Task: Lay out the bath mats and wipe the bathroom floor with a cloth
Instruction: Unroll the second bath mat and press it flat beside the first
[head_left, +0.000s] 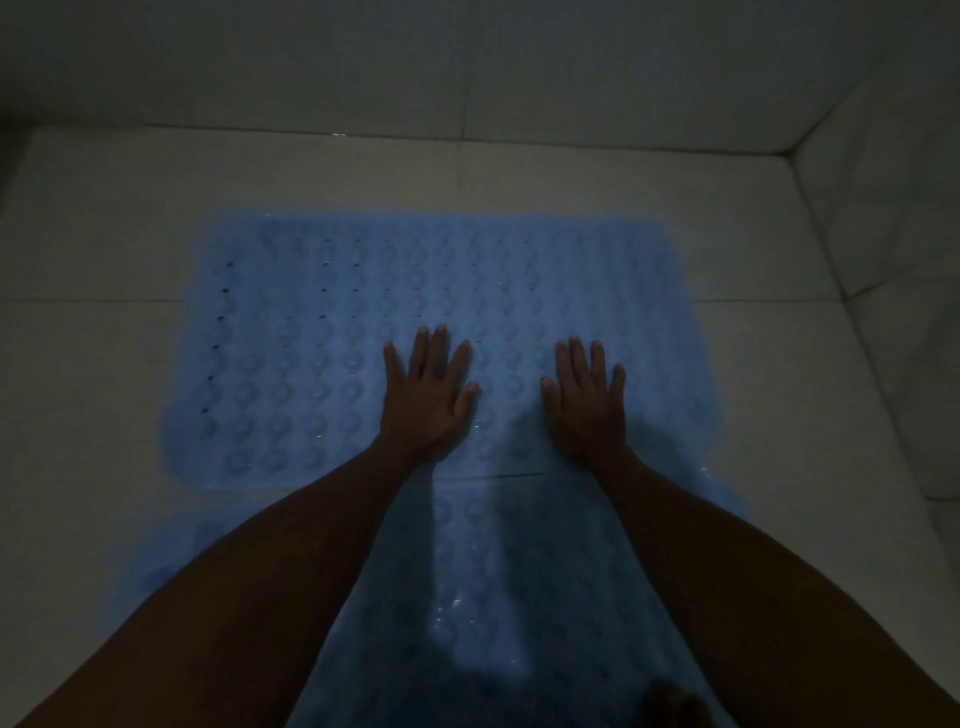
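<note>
Now we are pressing both palms flat on the far blue bath mat (363, 322), our left hand (426, 395) and right hand (587, 400) spread side by side with fingers straight, gripping nothing; we judge this is to seat its suckers against the floor tiles (779, 364). It is lying square toward the back wall (467, 62). A second mat (467, 571) is lying nearer us, its far edge meeting the first, likely so the two are forming one continuous strip. We are seeing no cloth.
</note>
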